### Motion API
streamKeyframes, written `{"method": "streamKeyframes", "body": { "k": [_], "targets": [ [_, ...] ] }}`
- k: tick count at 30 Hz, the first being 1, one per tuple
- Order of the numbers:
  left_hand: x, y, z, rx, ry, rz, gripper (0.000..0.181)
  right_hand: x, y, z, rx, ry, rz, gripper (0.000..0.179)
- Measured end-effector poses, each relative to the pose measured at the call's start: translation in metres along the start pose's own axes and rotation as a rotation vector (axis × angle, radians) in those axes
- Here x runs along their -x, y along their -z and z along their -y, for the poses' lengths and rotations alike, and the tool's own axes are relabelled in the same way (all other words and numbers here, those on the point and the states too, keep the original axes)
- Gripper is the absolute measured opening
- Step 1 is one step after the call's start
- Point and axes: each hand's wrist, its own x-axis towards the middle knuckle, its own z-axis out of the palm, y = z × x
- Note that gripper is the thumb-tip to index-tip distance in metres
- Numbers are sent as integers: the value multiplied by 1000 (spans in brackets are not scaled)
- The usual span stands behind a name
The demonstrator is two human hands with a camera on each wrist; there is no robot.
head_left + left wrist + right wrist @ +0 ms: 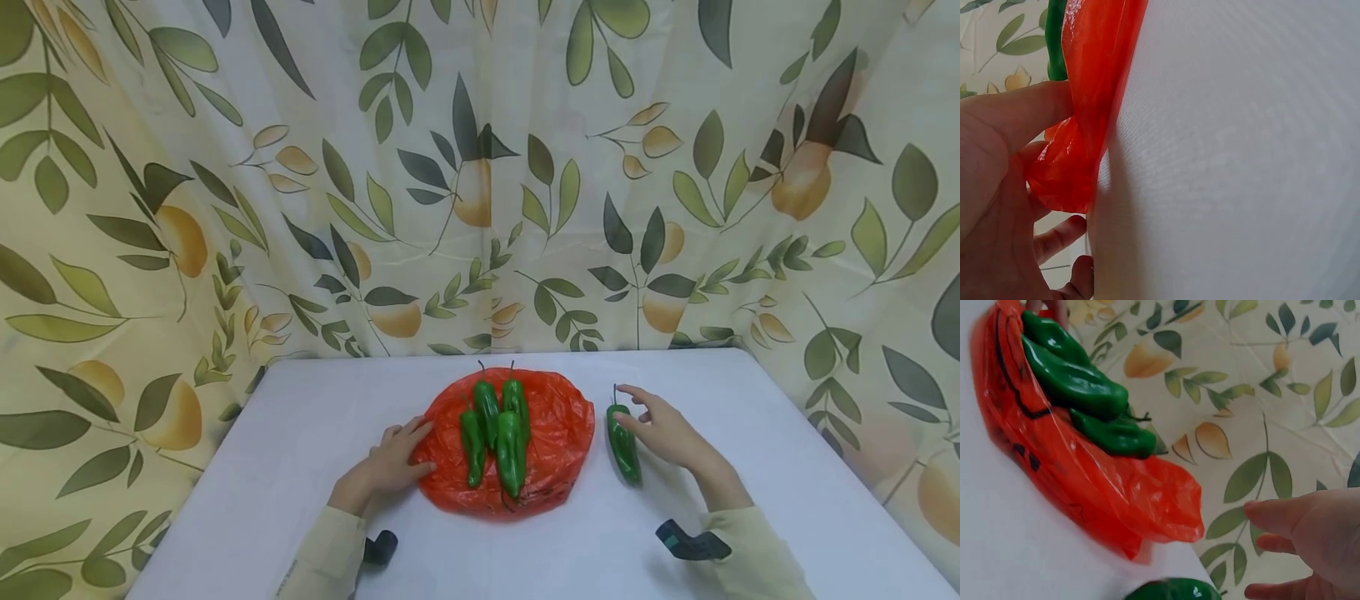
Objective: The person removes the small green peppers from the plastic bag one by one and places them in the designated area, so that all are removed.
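A crumpled red plastic bag lies spread on the table, with several green peppers in a loose bunch on top of it. My left hand rests at the bag's left edge, thumb and fingers spread apart. In the left wrist view a fold of the red bag bulges between that thumb and the fingers. A single green pepper lies to the right of the bag. Over its stem end hovers my right hand, thumb and forefinger apart. The right wrist view shows this pepper below the fingers.
The white table ends at a curtain patterned with leaves and fruit. Dark wrist devices sit by both of the person's pale sleeves.
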Motion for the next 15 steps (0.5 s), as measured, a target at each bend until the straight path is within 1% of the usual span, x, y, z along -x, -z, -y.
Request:
{"method": "streamKeyframes", "body": {
  "k": [3,7,12,15],
  "targets": [
    [0,0,0,2,5,-4,75,1,-4,9,-5,32,-28,65],
    [0,0,0,0,11,-4,75,1,-15,18,-24,88,-63,62],
    [0,0,0,-7,9,-5,75,2,-34,33,-60,192,-110,59],
    [0,-1,0,-9,9,-7,76,4,-48,41,-83,257,-116,58]
  ]
}}
